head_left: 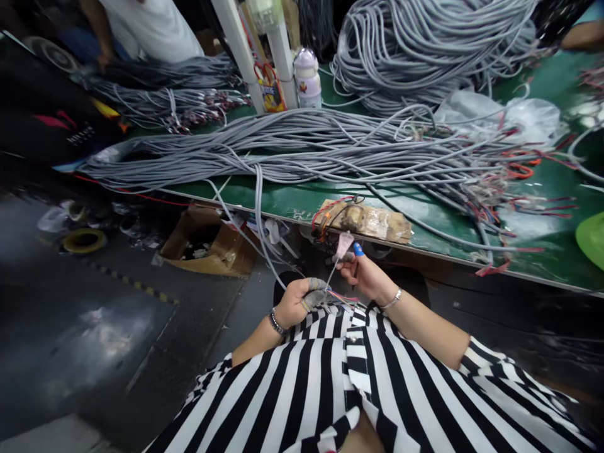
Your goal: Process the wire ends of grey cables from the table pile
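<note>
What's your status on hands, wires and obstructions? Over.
Left grip closed on coloured wires, ends sticking out rightward. Right grip at pale strand, hold unclear. Wooden block at bench edge just beyond right grip; may crowd it.

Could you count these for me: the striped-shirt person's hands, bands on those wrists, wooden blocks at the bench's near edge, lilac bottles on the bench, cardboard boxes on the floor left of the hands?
Hands: 2 (left hand, right hand)
Bands: 2 (left band, right band)
Wooden block: 1
Lilac bottle: 1
Cardboard box: 1
Total: 7
</note>
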Tool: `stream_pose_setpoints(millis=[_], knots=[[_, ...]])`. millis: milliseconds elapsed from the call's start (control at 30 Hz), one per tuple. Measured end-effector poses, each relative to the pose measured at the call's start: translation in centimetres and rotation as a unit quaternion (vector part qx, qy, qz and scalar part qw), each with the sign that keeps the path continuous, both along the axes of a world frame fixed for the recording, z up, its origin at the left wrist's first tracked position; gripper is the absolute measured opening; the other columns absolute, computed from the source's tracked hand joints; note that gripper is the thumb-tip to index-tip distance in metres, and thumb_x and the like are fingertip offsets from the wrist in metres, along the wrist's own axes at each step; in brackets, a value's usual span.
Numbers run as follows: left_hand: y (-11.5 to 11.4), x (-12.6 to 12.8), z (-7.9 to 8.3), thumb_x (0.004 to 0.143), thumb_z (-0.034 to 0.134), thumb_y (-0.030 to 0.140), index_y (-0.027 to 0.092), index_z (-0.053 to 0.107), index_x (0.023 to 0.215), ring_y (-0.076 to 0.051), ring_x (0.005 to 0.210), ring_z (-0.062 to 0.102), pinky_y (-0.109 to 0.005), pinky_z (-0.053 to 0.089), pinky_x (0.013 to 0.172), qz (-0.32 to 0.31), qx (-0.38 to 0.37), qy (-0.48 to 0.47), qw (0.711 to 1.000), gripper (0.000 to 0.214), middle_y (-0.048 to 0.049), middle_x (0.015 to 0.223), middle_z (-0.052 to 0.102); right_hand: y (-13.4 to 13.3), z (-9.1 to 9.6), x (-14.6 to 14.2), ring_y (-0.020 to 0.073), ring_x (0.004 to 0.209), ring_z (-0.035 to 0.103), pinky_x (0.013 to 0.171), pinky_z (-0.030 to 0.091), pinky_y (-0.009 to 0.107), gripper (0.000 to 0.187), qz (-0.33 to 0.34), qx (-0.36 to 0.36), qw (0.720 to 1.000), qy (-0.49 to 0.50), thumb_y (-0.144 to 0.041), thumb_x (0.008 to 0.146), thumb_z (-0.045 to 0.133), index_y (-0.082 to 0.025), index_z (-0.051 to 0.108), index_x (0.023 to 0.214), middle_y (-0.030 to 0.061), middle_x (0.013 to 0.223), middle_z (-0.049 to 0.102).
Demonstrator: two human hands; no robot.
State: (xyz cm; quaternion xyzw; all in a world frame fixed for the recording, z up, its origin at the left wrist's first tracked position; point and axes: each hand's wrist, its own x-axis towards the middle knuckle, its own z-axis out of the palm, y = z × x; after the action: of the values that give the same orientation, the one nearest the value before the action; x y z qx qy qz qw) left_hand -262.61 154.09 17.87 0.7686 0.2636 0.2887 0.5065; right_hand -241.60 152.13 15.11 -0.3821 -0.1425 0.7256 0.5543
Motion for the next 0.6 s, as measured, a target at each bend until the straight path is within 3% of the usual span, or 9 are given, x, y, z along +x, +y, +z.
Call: stream_pose_setpoints(millis=[167,367,500,600], knots=[[-0.6,-0.8,-1.3,0.085,0.061,0.043,0.015,0.066,0.085,-0.007,0.050,0.050,-0.020,0.043,0.051,0.108,-0.082,-0.019,0.991,0.028,0.0002,0.061,0.060,-1.1,-0.7,0.3,0.0053,0.047,0.033,0.037,0.013,0.020,0.054,0.062,0.065,0.994,-0.056,-0.066,0.071,0.067,-0.012,0.066,0.079,0.0047,0.069,0.060],[-0.6,-0.5,-2.1,0.074,0.071,0.049,0.016,0.061,0.084,-0.006,0.045,0.053,-0.016,0.036,0.042,0.236,-0.245,-0.098,0.935,0.035,0.0018,0.061,0.063,-1.9,-0.7,-0.1,0.0067,0.052,0.035,0.038,0.016,0.020,0.053,0.086,0.107,0.987,-0.086,-0.066,0.075,0.064,-0.014,0.068,0.087,0.0063,0.079,0.061],[-0.6,-0.1,-1.7,0.069,0.075,0.047,0.015,0.061,0.080,-0.006,0.045,0.054,-0.015,0.035,0.041,0.266,-0.263,-0.107,0.921,0.036,0.0014,0.060,0.063,-2.2,-0.3,-0.7,0.0073,0.052,0.036,0.039,0.017,0.020,0.051,0.075,0.109,0.985,-0.115,-0.064,0.072,0.068,-0.014,0.068,0.084,0.0063,0.078,0.062],[-0.7,0.1,-1.6,0.066,0.078,0.044,0.015,0.060,0.079,-0.007,0.048,0.056,-0.016,0.038,0.043,0.275,-0.258,-0.099,0.921,0.037,0.0011,0.060,0.064,-2.4,0.1,-1.1,0.0065,0.052,0.036,0.040,0.021,0.019,0.044,0.072,0.108,0.983,-0.130,-0.052,0.067,0.077,-0.016,0.069,0.091,0.0058,0.082,0.065]])
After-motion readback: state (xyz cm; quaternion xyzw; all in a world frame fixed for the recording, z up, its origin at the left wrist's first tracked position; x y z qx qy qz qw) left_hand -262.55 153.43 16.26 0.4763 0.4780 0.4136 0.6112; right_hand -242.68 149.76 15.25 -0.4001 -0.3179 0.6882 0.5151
